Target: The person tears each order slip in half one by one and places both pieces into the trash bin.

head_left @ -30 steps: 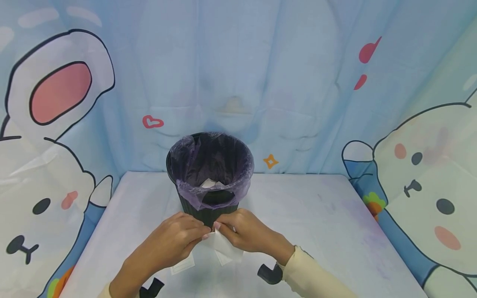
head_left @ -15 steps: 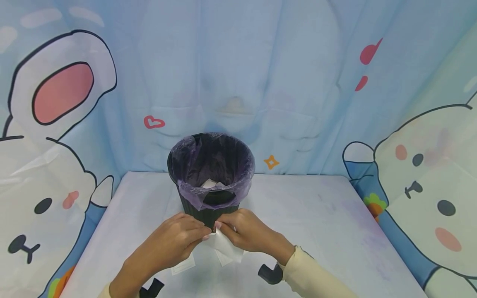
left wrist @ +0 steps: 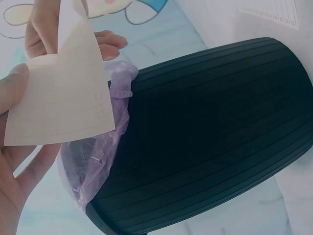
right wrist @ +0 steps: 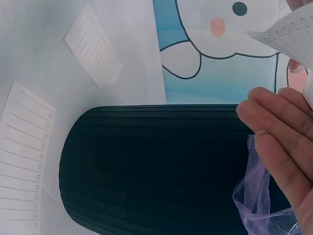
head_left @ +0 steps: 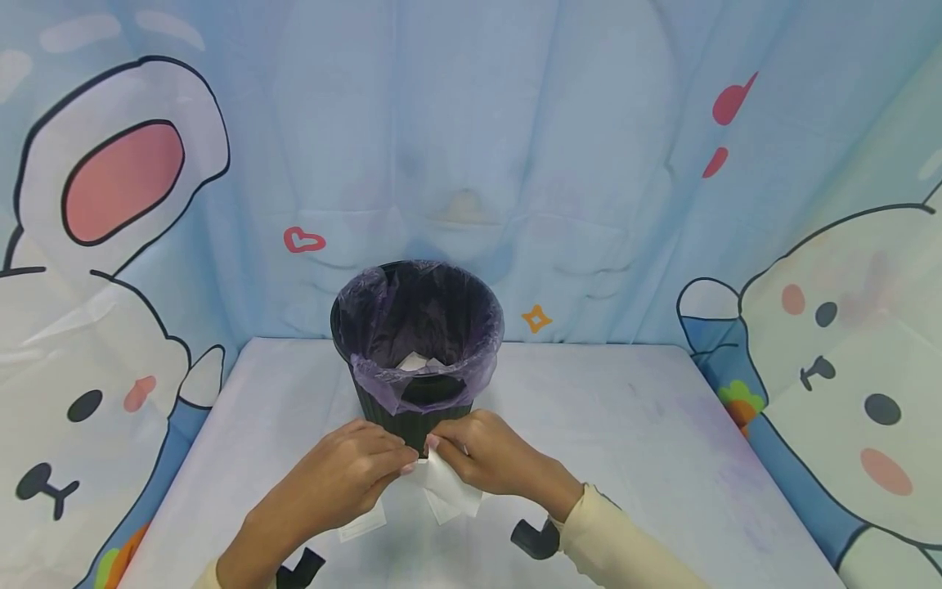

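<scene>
Both hands pinch one white paper sheet (head_left: 449,484) close in front of the black bin (head_left: 412,425). My left hand (head_left: 346,474) holds its left part, the thumb (left wrist: 13,88) pressed on the face in the left wrist view. The right hand (head_left: 496,458) pinches the upper part, which bends away from the left part at a notch in the top edge. Faint lines and small boxes are printed on the sheet (left wrist: 73,105). In the right wrist view, several fingers of the right hand (right wrist: 288,137) reach out nearly straight below the sheet.
A purple bag (head_left: 478,360) lines the bin and folds over its rim. White paper pieces (head_left: 415,361) lie inside. Two printed sheets lie on the white tabletop, one sheet (right wrist: 27,156) nearer and another sheet (right wrist: 93,49) farther off. A cartoon-print curtain (head_left: 589,204) hangs behind.
The right fingertips have shifted very slightly up and right, a little farther from the left ones. The left hand and the bin look almost unchanged.
</scene>
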The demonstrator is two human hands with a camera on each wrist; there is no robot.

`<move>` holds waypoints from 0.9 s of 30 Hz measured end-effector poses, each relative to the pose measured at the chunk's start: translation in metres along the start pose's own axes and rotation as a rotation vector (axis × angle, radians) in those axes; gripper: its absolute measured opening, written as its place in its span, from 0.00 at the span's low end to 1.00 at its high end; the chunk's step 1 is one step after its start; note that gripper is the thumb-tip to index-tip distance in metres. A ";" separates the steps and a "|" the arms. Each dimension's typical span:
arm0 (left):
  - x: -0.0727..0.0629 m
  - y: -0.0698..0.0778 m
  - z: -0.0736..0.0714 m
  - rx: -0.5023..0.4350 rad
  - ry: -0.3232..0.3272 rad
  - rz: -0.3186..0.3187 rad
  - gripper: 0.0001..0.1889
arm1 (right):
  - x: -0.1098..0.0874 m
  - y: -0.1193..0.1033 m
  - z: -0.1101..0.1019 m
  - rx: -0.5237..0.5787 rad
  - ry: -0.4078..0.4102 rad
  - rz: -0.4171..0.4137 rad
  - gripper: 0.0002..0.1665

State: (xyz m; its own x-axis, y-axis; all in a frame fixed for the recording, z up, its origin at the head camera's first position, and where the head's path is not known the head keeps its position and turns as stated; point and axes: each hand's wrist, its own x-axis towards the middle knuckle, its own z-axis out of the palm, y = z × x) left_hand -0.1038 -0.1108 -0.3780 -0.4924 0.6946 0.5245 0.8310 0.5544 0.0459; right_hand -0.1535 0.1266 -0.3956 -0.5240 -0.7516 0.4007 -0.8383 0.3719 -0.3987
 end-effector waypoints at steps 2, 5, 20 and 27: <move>0.000 0.000 0.000 -0.002 0.000 0.002 0.08 | 0.000 0.000 0.000 0.001 -0.001 0.002 0.11; 0.000 0.000 0.001 -0.002 0.001 0.004 0.08 | 0.000 0.001 0.000 -0.004 0.001 0.002 0.11; 0.000 0.000 0.000 0.008 -0.004 0.013 0.09 | 0.003 0.002 0.002 -0.031 0.000 -0.005 0.11; 0.000 0.001 -0.001 0.003 -0.009 0.007 0.09 | 0.002 0.003 0.002 -0.028 -0.008 0.016 0.11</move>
State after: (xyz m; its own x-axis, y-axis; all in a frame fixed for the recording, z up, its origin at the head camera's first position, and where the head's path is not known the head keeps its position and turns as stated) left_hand -0.1031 -0.1103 -0.3773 -0.4892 0.7022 0.5173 0.8333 0.5514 0.0396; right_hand -0.1567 0.1254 -0.3975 -0.5365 -0.7496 0.3877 -0.8336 0.3994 -0.3815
